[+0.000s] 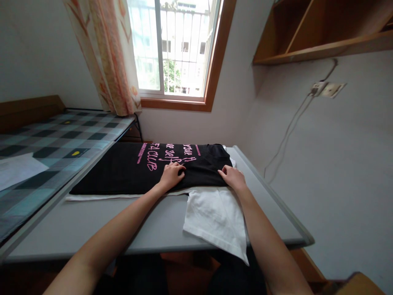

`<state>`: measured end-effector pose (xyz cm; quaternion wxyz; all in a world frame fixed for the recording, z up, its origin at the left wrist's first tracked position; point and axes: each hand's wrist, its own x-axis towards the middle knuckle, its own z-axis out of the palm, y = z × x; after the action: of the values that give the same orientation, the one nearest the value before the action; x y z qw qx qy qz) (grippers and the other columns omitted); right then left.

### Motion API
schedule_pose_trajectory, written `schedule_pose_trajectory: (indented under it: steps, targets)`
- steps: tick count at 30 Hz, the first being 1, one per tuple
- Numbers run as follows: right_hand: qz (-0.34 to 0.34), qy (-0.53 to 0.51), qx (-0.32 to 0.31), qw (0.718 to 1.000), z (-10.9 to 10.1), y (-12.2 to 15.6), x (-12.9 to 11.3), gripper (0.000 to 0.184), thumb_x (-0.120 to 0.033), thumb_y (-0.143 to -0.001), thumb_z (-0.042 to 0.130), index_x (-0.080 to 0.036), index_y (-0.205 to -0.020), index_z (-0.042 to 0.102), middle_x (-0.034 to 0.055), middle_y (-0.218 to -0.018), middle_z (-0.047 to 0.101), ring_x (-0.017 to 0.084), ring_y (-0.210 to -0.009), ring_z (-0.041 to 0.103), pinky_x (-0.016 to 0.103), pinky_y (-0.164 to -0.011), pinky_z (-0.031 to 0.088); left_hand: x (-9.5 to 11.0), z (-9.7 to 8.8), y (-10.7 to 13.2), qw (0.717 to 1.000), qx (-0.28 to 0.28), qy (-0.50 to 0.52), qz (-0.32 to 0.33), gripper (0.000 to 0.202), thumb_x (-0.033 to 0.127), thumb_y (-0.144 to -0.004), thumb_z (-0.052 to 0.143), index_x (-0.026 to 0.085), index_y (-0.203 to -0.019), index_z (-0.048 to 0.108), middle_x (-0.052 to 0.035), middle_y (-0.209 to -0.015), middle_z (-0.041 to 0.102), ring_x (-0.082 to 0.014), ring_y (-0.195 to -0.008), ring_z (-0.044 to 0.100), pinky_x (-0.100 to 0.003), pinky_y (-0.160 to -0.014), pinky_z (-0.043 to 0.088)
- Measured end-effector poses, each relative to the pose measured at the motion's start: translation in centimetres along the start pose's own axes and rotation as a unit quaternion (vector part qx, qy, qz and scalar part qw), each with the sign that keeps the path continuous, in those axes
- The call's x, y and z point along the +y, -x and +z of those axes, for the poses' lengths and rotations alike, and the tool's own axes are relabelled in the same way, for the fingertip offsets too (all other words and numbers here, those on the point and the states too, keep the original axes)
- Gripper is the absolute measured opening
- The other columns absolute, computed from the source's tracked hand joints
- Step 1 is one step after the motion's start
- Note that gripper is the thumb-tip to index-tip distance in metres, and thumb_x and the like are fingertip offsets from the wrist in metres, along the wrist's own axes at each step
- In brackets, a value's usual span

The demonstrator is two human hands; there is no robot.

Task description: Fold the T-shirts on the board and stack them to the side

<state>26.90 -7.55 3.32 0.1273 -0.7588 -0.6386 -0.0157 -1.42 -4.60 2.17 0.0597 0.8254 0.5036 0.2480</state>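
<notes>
A black T-shirt [116, 172] with pink lettering lies flat on the table, its collar end to the right. Beneath it lies a white T-shirt [215, 209]; its sleeve spreads toward me and droops over the front edge. My left hand [172, 177] rests on the black shirt near the lettering, fingers curled and thumb bent in, seemingly pinching the fabric. Over by the shoulder, near the collar, my right hand [232, 177] has its fingertips and thumb pressed together on the black cloth's near edge. The fabric within both grips is mostly hidden.
The grey table [153, 233] meets a bed with a checked sheet [76, 131] on the left, where a paper [21, 168] lies. A curtain [113, 61] hangs beside the window [181, 49]. Wall shelves [322, 45] and a socket with a cable [319, 88] are at right.
</notes>
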Motion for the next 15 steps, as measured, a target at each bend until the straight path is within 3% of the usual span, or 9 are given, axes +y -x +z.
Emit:
schedule_pose_trajectory:
  steps: [4, 9, 15]
  targets:
    - [-0.032, 0.04, 0.084, 0.995, -0.5, 0.8, -1.8, 0.035, -0.038, -0.093, 0.049, -0.023, -0.123, 0.063, 0.0112, -0.111, 0.065, 0.027, -0.104, 0.056, 0.037, -0.086, 0.038, -0.3, 0.5, 0.1, 0.999, 0.003, 0.006, 0.053, 0.028, 0.039, -0.089, 0.055, 0.027, -0.109, 0.071, -0.0062, -0.118, 0.063, -0.0258, -0.111, 0.054, -0.042, -0.093, 0.039]
    - [-0.081, 0.022, 0.016, 0.996, 0.7, 0.8, -2.9, 0.036, -0.035, -0.096, 0.043, -0.029, -0.124, 0.065, 0.0091, -0.121, 0.061, 0.025, -0.106, 0.053, 0.035, -0.086, 0.039, -0.3, 0.8, 0.1, 0.998, 0.012, -0.006, 0.066, 0.03, 0.041, -0.088, 0.057, 0.025, -0.111, 0.07, -0.0064, -0.124, 0.06, -0.0264, -0.114, 0.053, -0.043, -0.095, 0.04]
    - [-0.097, 0.014, 0.016, 0.995, 1.6, 0.4, -2.8, 0.04, -0.032, -0.098, 0.038, -0.026, -0.131, 0.06, 0.0096, -0.128, 0.057, 0.026, -0.109, 0.05, 0.036, -0.087, 0.04, 0.1, 0.6, 0.3, 0.995, 0.046, -0.003, 0.092, 0.035, 0.047, -0.091, 0.053, 0.025, -0.114, 0.069, -0.006, -0.125, 0.059, -0.0252, -0.116, 0.052, -0.042, -0.098, 0.038]
